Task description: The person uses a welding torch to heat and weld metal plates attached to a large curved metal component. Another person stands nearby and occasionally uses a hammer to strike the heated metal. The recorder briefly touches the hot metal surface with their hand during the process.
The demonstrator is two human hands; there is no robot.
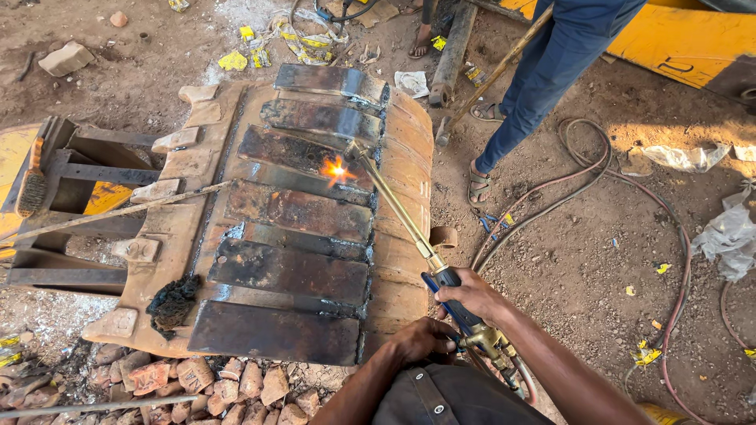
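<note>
Torch point(409, 224): long brass tube w/ blue grip; rigid, prob. moderately heavy, tip hot. Flame point(337, 168) on a plate point(303, 153) of the bucket point(405, 149).
Right hand point(472, 295): closed around the blue grip, upper side.
Left hand point(421, 340): curled near the brass valves point(490, 340); grip itself can't tell.
Hold: grip only, away from tip; hoses point(583, 189) drag at rear.
Bucket: heavy steel, on bricks point(236, 379), won't shift.

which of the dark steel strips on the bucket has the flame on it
The third strip from the far end; the torch flame glows at its right end, the others are unlit.
</note>
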